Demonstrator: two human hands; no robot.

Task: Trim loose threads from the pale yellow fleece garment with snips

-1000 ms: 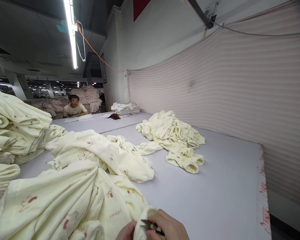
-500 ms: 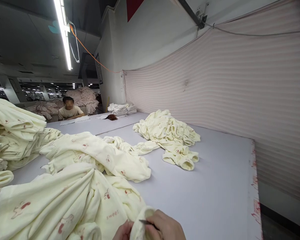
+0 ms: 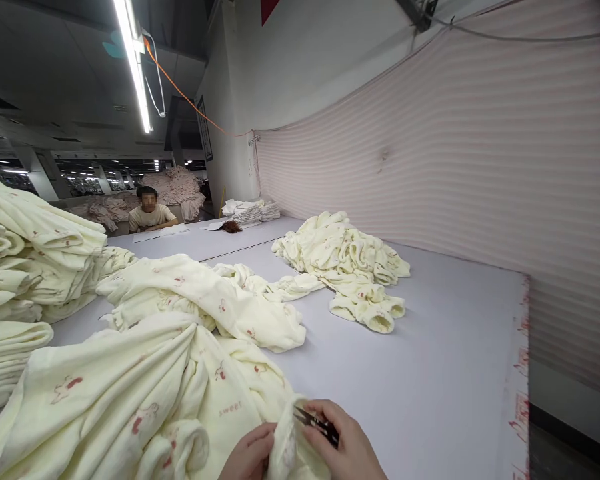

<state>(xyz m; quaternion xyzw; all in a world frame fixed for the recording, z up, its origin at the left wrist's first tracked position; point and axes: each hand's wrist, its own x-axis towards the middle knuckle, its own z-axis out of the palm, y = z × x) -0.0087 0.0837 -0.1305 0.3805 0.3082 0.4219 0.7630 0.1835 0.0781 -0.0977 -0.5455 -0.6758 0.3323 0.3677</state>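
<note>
At the far left a stack of folded cream garments (image 3: 25,267) is sitting on the pale surface (image 3: 430,360), and a large loose cream garment (image 3: 130,400) printed with small red figures and the word "sweet" is spreading from there toward the near centre. The left hand (image 3: 250,457) is pinching a bunched edge of that garment (image 3: 286,440) at the bottom of the view, fingers closed on the cloth, thumb side turned to the right. The edge is standing up between the two hands, touching both — so the cloth being worked is lying directly at the hands, with the rest of the garment trailing off to the left and away. Just right of it, the right hand (image 3: 347,450) is gripping a small pair of dark thread snips (image 3: 316,424), whose long axis is running from the hand up and to the left, tips pointing at the pinched edge. The right hand is the nearer one to the snips' point of contact. Further right and far, a heap of similar cream pieces (image 3: 347,267) is lying well apart, beside a striped fabric wall (image 3: 480,173) — and a seated person (image 3: 150,213) is visible far back on the left.
</note>
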